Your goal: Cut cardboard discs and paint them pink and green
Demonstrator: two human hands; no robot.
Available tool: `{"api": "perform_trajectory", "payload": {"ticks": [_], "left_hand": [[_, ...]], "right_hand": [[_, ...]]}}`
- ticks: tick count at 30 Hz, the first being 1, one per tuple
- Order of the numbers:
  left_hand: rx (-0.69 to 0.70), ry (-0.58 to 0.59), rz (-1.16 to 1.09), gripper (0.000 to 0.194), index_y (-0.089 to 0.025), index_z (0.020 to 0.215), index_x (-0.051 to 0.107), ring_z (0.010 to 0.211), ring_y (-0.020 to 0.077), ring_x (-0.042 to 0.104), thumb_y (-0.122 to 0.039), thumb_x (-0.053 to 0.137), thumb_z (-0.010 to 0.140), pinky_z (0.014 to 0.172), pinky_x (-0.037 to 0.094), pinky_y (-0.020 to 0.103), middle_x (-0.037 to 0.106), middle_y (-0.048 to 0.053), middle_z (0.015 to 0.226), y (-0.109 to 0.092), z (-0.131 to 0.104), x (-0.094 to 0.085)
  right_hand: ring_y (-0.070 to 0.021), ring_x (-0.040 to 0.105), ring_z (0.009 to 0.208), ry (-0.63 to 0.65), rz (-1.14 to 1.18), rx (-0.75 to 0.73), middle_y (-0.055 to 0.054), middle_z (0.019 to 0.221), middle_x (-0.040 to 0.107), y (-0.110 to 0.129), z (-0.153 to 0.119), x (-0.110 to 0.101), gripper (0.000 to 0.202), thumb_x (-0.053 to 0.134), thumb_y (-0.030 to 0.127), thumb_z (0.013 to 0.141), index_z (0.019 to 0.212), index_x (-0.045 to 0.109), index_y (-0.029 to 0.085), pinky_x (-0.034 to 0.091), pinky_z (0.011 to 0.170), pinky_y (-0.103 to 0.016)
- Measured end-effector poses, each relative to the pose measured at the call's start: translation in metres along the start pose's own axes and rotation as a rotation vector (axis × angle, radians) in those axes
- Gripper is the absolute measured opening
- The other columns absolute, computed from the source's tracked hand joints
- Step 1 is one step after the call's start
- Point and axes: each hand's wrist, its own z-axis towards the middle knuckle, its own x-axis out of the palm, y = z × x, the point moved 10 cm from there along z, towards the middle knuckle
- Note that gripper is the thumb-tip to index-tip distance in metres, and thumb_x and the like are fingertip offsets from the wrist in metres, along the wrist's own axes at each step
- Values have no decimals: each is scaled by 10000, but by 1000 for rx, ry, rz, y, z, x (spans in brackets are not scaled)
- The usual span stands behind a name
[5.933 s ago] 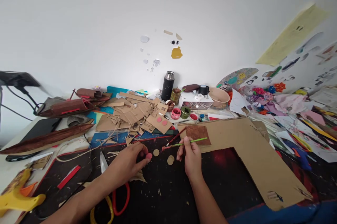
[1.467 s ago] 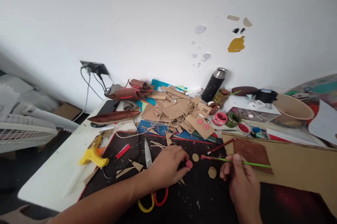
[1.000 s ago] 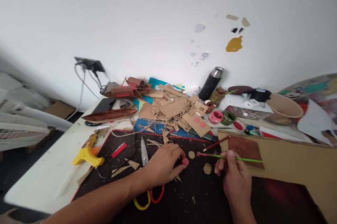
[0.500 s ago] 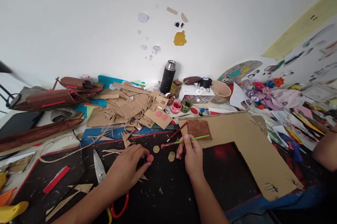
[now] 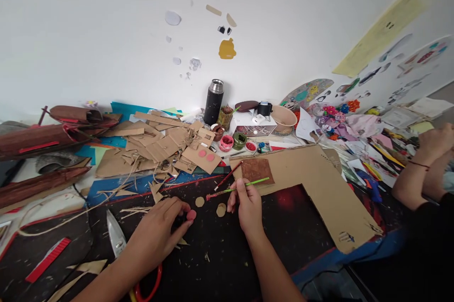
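Note:
Between its thumb and fingers, my left hand (image 5: 166, 224) pinches a small pink-painted cardboard disc (image 5: 191, 215). My right hand (image 5: 248, 207) is closed round a green-handled paintbrush (image 5: 257, 181), whose pink-smeared bristles point left, above the black work surface. A bare cardboard disc (image 5: 199, 202) lies between the hands, and a few more bare discs (image 5: 221, 209) sit close to my right fingers. Beyond them, two pink discs (image 5: 206, 155) rest on a piece of cardboard. Scissors (image 5: 116, 233) with red and yellow handles lie partly under my left forearm.
Open paint pots, one pink (image 5: 226, 143) and one green (image 5: 240, 140), stand behind the hands near a black flask (image 5: 213, 102). Cardboard scraps (image 5: 163, 146) pile up at the left. An L-shaped cardboard sheet (image 5: 312, 174) lies right. Another person's arm (image 5: 411, 176) is at the far right.
The view has turned to the right, so things appear shifted left, and more of the other person's arms shows. Both my hands keep their holds on the disc and the paintbrush.

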Motion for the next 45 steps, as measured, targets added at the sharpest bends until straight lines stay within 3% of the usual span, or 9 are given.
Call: {"api": "perform_trajectory", "payload": {"ticks": [45], "left_hand": [[-15, 2, 7, 247, -232, 1039, 663, 929, 257, 689, -446, 540, 1045, 834, 551, 381, 706, 67, 996, -1, 1, 0]], "right_hand": [[-109, 544, 366, -9, 20, -9, 72, 481, 536, -1, 0, -3, 513, 682, 705, 907, 821, 635, 201, 373, 370, -189]]}}
